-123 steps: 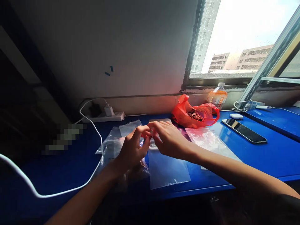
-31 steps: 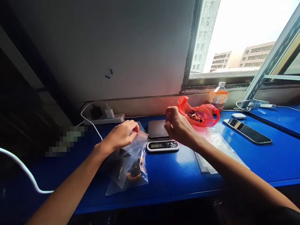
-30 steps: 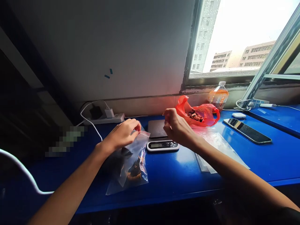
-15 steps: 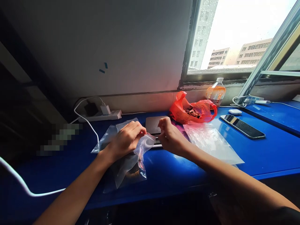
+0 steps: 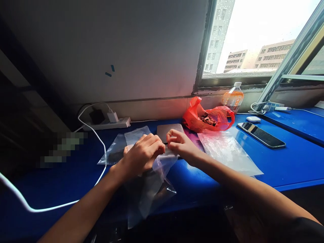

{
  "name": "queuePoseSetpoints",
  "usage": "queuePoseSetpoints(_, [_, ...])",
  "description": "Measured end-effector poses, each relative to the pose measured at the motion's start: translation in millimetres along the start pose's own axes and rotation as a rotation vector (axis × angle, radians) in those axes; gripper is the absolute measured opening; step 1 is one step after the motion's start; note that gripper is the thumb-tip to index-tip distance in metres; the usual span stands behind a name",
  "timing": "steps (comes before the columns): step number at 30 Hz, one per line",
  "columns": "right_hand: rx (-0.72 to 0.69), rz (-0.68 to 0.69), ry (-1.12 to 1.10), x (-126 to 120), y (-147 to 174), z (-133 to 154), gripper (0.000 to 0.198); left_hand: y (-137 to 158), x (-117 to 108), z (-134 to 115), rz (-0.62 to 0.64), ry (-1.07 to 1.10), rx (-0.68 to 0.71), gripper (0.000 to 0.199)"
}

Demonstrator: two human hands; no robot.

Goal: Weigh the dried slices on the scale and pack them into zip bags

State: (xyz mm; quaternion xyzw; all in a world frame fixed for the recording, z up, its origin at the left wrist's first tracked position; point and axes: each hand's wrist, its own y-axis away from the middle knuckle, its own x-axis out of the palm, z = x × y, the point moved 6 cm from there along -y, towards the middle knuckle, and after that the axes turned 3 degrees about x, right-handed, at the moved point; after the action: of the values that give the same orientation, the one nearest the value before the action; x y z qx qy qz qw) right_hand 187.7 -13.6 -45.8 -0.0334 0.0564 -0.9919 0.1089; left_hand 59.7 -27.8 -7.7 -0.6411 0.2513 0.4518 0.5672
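Note:
My left hand [image 5: 144,152] is closed, its fingertips pinching a clear plastic bag [image 5: 162,168] near its top edge. The bag hangs below the fingers, wrinkled, with something dark and brownish showing dimly behind or inside its lower part. My right hand [image 5: 181,145] is curled in a pinch close to the left fingertips, over the bag's upper right edge. What lies between its fingertips, if anything, is hidden. Behind both hands sits a flat silver-grey device [image 5: 168,129], partly covered by them. Other flat clear bags [image 5: 116,146] lie left of my left hand.
On the blue table [image 5: 286,165], a stack of clear bags [image 5: 227,152] lies to the right. Behind it stand a red plastic bag [image 5: 192,116] and an orange drink bottle [image 5: 233,98]. A phone [image 5: 262,135], white case [image 5: 253,119], power strip [image 5: 124,122] and white cable [image 5: 103,145] lie around.
My left hand has moved right with the clear bag, whose lower end swings right. My right hand has shifted slightly left and down, so the fingertips of both hands are nearer each other.

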Motion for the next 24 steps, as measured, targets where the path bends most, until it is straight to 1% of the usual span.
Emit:
queuePoseSetpoints(2, [-0.105, -0.1, 0.133, -7, 1, 9, 0.011, 0, -1, 0, -0.01, 0.032, -0.003, 0.015])
queuePoseSetpoints(3, [-0.152, -0.123, 0.208, -7, 3, 14, 0.008, 0, -2, 0, -0.026, 0.042, -0.011, 0.014])
queuePoseSetpoints(5, [-0.216, -0.097, 0.331, -3, 9, 23, 0.008, 1, -5, 2, -0.068, 0.061, -0.035, 0.012])
queuePoseSetpoints(7, [-0.235, -0.031, 0.411, 4, 16, 28, 0.016, 2, -8, 5, -0.113, 0.098, -0.071, 0.012])
queuePoseSetpoints(9, [-0.248, 0.008, 0.488, 10, 21, 30, 0.026, 3, -10, 9, -0.125, 0.132, -0.118, 0.011])
queuePoseSetpoints(11, [-0.275, 0.01, 0.565, 13, 24, 31, 0.032, 5, -8, 12, -0.094, 0.147, -0.167, 0.011])
queuePoseSetpoints(14, [-0.337, 0.008, 0.622, 15, 25, 34, 0.031, 5, -2, 21, -0.014, 0.158, -0.209, 0.011])
queuePoseSetpoints(17, [-0.385, 0.014, 0.58, 12, 25, 40, 0.035, 5, 1, 38, 0.04, 0.157, -0.259, 0.017])
queuePoseSetpoints(19, [-0.366, -0.003, 0.5, 5, 24, 43, 0.037, 6, -3, 50, 0.025, 0.146, -0.292, 0.022])
queuePoseSetpoints(20, [-0.339, -0.014, 0.44, 1, 23, 44, 0.037, 7, -7, 55, -0.005, 0.138, -0.303, 0.023])
queuePoseSetpoints(22, [-0.29, -0.049, 0.285, -8, 21, 45, 0.032, 12, -21, 63, -0.122, 0.118, -0.325, 0.022])
queuePoseSetpoints(24, [-0.26, -0.11, 0.131, -17, 19, 45, 0.032, 22, -39, 71, -0.314, 0.112, -0.378, 0.019])
